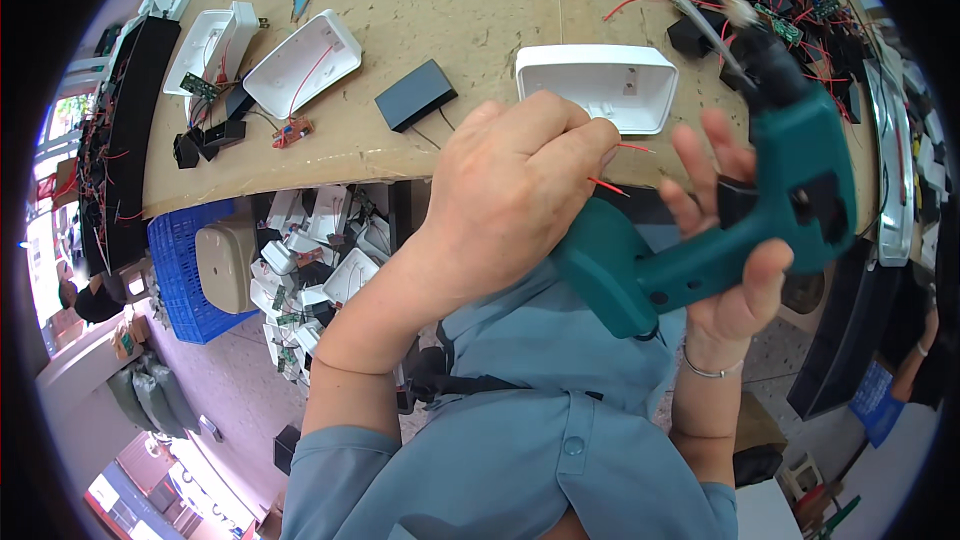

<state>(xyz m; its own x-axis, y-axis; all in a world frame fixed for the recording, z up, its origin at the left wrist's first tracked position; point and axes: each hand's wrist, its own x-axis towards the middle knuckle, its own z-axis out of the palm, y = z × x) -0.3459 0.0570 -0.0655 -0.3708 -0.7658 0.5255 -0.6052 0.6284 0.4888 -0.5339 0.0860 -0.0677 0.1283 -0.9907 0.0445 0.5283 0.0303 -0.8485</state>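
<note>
Blue crate (180, 270) of white housings sits low at my left, below the cardboard-topped bench (450, 20). My left hand (510, 190) pinches thin red wires (612, 185) just before a white plastic tray (600, 80). My right hand (730, 240) grips a teal power screwdriver (760, 210), fingers partly spread around its handle.

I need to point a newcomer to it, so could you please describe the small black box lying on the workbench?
Start at the tan workbench. Between the tilted white tray and the larger white tray lies the black box. It is the only flat, closed black case there, with a thin wire trailing from it.
</note>
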